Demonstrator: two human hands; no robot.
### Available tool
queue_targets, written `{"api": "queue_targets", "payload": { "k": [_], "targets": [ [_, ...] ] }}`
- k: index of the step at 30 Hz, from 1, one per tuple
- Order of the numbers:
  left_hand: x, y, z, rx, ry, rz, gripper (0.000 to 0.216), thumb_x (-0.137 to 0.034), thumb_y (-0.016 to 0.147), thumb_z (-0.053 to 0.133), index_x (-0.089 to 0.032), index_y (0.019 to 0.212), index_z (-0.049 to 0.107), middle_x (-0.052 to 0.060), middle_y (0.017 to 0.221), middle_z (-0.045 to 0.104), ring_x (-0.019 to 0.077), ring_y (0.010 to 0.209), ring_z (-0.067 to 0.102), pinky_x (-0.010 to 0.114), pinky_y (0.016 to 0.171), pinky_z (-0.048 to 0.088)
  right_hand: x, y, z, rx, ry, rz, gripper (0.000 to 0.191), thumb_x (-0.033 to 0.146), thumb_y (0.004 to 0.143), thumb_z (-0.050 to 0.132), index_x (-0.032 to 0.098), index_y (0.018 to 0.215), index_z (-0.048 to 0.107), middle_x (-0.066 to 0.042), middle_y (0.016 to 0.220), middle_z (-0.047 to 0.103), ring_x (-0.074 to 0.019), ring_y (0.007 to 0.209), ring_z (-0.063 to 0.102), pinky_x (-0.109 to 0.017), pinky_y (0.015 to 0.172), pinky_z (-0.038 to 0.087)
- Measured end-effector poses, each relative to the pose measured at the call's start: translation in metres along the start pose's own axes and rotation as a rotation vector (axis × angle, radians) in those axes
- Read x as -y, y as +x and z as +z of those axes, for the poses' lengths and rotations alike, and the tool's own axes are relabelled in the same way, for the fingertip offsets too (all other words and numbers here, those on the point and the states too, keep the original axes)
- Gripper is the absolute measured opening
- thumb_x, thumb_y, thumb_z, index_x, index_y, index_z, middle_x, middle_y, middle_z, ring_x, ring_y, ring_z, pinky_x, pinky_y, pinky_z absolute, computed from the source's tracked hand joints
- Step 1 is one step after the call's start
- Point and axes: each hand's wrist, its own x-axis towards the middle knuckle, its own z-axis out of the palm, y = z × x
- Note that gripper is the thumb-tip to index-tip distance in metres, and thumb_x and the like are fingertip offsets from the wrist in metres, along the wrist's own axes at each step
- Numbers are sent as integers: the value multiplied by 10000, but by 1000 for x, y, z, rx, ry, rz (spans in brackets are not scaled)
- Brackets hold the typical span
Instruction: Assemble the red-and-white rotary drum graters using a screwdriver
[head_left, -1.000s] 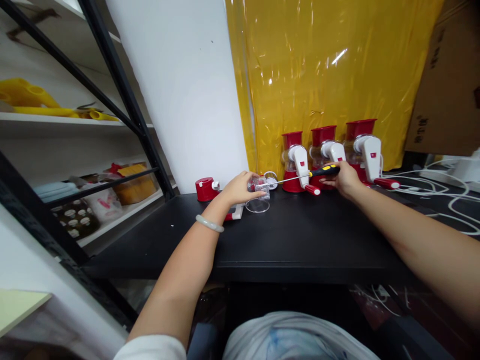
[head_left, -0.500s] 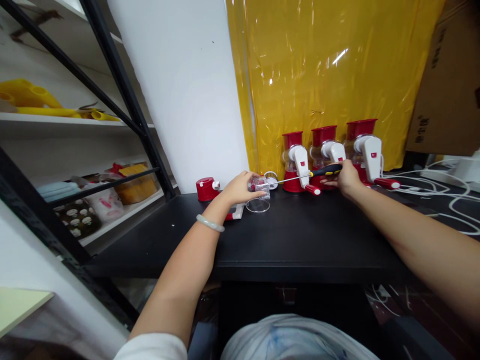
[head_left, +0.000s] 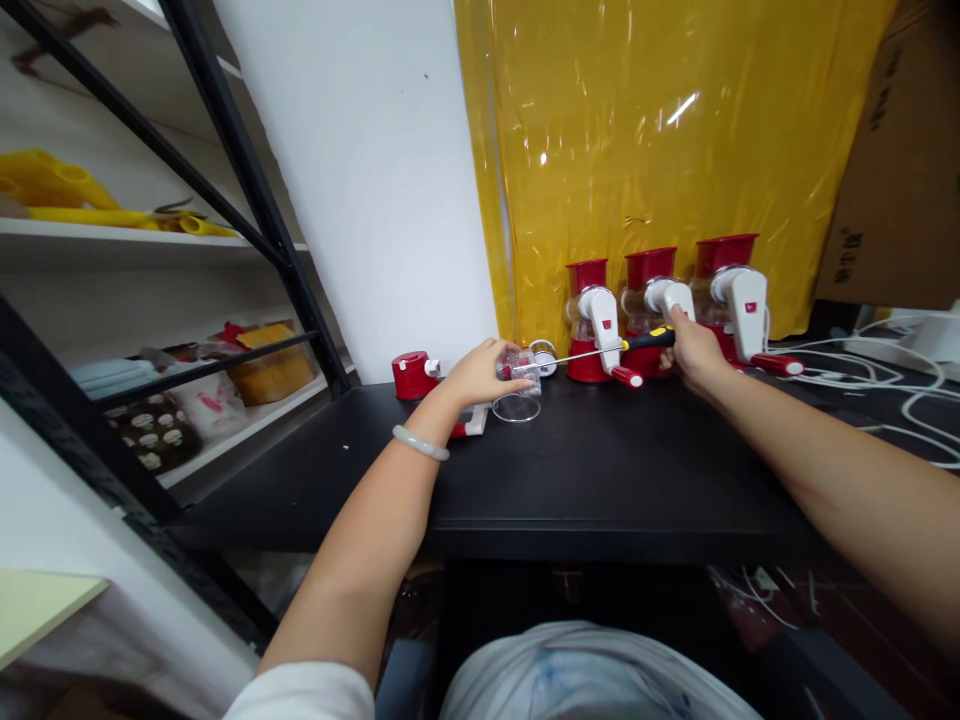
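My left hand (head_left: 484,374) grips a clear plastic grinder housing (head_left: 528,372) at the back of the black table, fingers wrapped around its left side. In my right hand (head_left: 696,350) is a screwdriver (head_left: 646,338) with a black and yellow handle. Its long metal shaft points left, and the tip reaches into the clear housing. A clear ring (head_left: 516,408) lies below the housing, and a metal drum (head_left: 543,356) is just behind it. To the left sits a red grinder base (head_left: 415,376). A red and white crank handle (head_left: 472,422) lies partly hidden by my left wrist.
Three red-and-white rotary graters stand along the yellow sheeting (head_left: 645,120); the nearest to the housing is one grater (head_left: 589,325). White cables (head_left: 900,375) run over the table's right end. A black-framed shelf (head_left: 281,240) stands left, a cardboard box (head_left: 885,200) at right.
My right hand has turned slightly on the screwdriver handle, and its thumb now points up. The left hand keeps its hold on the housing. The view has shifted a little.
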Motion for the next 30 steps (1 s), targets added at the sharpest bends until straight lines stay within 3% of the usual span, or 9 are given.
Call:
{"api": "queue_targets", "payload": {
  "k": [5, 10, 14, 18, 22, 25, 30],
  "targets": [
    [1, 1, 0, 1, -4, 10, 635, -599, 750, 682, -190, 1221, 563, 126, 1200, 607, 280, 1098, 585, 440, 969, 470, 10, -7, 1, 46, 32, 100, 338, 302, 976, 268, 163, 846, 548, 14, 447, 514, -117, 306, 481, -217, 358, 434],
    [0, 0, 0, 1, -16, -2, 633, -603, 745, 682, -197, 1216, 562, 122, 1204, 607, 283, 1111, 583, 450, 979, 466, 11, -11, 1, 86, 71, 69, 224, 181, 914, 370, 153, 895, 592, 11, 523, 572, -105, 357, 536, -213, 420, 480],
    [0, 0, 0, 0, -17, -1, 634, -607, 740, 682, -202, 1213, 564, 123, 1202, 608, 287, 1115, 581, 450, 982, 466, 7, -10, 1, 75, 49, 6, 183, 282, 957, 438, 175, 920, 582, 23, 469, 540, -102, 323, 490, -181, 354, 407],
    [1, 0, 0, 0, -7, 0, 632, -620, 742, 673, -207, 1208, 565, 121, 1193, 609, 292, 1103, 587, 452, 972, 471, 5, -10, -1, 55, 4, -58, 292, 425, 946, 501, 166, 851, 598, 49, 370, 433, -83, 256, 367, -169, 294, 311],
    [1, 0, 1, -4, -2, 7, 638, -611, 746, 676, -192, 1214, 565, 123, 1194, 608, 286, 1099, 586, 446, 974, 470, 8, -10, 0, 33, -19, -24, 527, 541, 980, 295, 156, 777, 592, 2, 374, 464, -113, 257, 408, -198, 287, 334],
    [1, 0, 1, 0, -4, 8, 650, -607, 748, 678, -179, 1223, 564, 126, 1192, 608, 285, 1094, 586, 446, 969, 472, 13, -13, 1, 48, 56, 53, 504, 396, 999, 196, 152, 786, 582, -15, 443, 522, -118, 290, 460, -212, 324, 391],
    [1, 0, 0, 7, -18, 3, 642, -604, 746, 681, -197, 1227, 559, 123, 1208, 600, 285, 1108, 579, 455, 984, 464, 18, -17, 1, 87, 145, 59, 351, 181, 922, 235, 160, 849, 577, -12, 622, 608, -122, 391, 561, -249, 433, 487]
  ]
}}
